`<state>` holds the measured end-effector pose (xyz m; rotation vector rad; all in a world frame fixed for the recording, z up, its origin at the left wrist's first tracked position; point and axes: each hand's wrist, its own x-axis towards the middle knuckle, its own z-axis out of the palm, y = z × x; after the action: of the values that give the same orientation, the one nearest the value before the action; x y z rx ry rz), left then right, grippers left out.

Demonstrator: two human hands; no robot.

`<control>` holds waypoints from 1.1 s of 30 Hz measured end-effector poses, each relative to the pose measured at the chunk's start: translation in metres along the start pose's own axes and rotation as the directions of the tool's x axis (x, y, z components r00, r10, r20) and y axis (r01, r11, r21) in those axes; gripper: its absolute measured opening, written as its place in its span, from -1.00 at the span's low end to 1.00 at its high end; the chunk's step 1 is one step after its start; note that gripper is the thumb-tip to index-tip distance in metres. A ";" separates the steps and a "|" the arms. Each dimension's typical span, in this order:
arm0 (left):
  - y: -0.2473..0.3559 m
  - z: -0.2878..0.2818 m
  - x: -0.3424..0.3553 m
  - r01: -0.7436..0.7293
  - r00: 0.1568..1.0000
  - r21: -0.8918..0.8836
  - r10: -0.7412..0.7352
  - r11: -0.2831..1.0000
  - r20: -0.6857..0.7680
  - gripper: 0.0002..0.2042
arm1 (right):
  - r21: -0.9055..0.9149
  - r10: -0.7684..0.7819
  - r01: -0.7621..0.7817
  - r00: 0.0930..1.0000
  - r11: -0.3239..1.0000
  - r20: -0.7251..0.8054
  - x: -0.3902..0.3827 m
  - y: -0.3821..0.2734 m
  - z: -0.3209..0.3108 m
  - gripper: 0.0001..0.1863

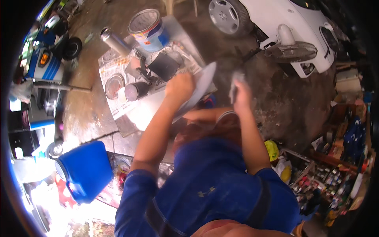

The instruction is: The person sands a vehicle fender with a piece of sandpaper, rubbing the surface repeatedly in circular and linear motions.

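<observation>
1. Pale, pointed panel (204, 80): it slants over the desk (182, 34) at its right side, between your two hands.
2. Your left hand (180, 87) has its fingers closed on the panel's left edge, as far as shows.
3. Your right hand (243, 96), blurred and apart from the panel, has its fingers curled around a grey item (233, 93).
4. Beyond your left hand, a dark sheet (164, 66) lies near the blue-labelled can (156, 38).

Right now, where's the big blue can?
In the head view, the big blue can is at the far end of the newspaper-covered surface, just right of the silver bottle and beyond your left hand.
</observation>
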<state>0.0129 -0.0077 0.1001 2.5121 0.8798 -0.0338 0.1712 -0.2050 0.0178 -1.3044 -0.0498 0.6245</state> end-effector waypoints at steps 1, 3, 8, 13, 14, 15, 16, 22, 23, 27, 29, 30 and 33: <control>-0.011 0.004 0.000 0.036 0.999 0.044 -0.036 0.998 0.010 -0.41 | -0.029 0.061 -0.061 0.998 0.998 0.002 -0.006 0.017 0.015 -0.64; -0.018 0.003 0.004 0.048 0.998 0.099 -0.052 0.994 0.040 -0.41 | -0.247 -0.021 0.026 1.000 0.969 0.023 -0.019 0.049 0.035 -0.56; -0.010 0.007 0.016 0.113 0.993 0.125 -0.117 0.986 0.026 -0.40 | -0.325 -0.214 0.180 0.974 0.929 -0.070 -0.012 0.111 0.072 -0.43; -0.012 0.026 0.034 0.061 0.992 0.245 -0.086 0.968 0.095 -0.46 | -0.685 -0.234 0.038 0.952 0.727 -0.196 0.063 0.094 0.099 -0.40; -0.010 0.027 0.037 0.027 0.993 0.256 -0.056 0.966 0.106 -0.47 | -0.684 -0.231 0.026 0.950 0.729 -0.210 0.065 0.096 0.093 -0.40; -0.010 0.028 0.041 -0.003 0.993 0.268 -0.028 0.963 0.114 -0.48 | -0.682 -0.205 0.022 0.961 0.731 -0.188 0.069 0.100 0.091 -0.40; -0.012 0.028 0.045 -0.013 0.992 0.271 -0.021 0.963 0.122 -0.48 | -0.682 -0.179 0.019 0.970 0.732 -0.166 0.072 0.104 0.088 -0.40; -0.077 0.033 0.079 -0.417 0.878 0.250 0.316 0.874 0.360 -0.38 | -0.546 -0.296 0.166 0.942 0.821 -0.158 0.035 0.125 0.091 -0.46; -0.073 0.035 0.081 -0.419 0.875 0.241 0.319 0.875 0.365 -0.38 | -0.553 -0.193 0.049 0.960 0.831 -0.204 0.049 0.112 0.090 -0.45; -0.060 0.039 0.090 -0.107 0.882 -0.207 0.189 0.972 0.431 -0.27 | -0.633 -0.411 0.198 0.887 0.749 -0.208 0.077 0.083 0.058 -0.19; -0.078 0.057 0.081 0.055 0.914 -0.310 0.077 0.949 0.397 -0.22 | -0.515 -0.246 0.134 0.957 0.847 -0.156 0.056 0.077 0.055 -0.13; -0.085 0.062 0.084 0.122 0.907 -0.323 0.027 0.938 0.420 -0.19 | -0.391 -0.100 0.048 0.988 0.919 -0.114 0.043 0.069 0.052 -0.07; -0.064 0.071 0.099 0.108 0.936 -0.379 0.034 0.919 0.350 -0.14 | -0.392 -0.117 0.148 0.988 0.908 0.102 0.033 0.083 -0.008 -0.11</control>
<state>0.0626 0.0620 -0.0074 2.0280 0.7043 -0.2820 0.1685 -0.1865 -0.0696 -1.6554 -0.3419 0.5636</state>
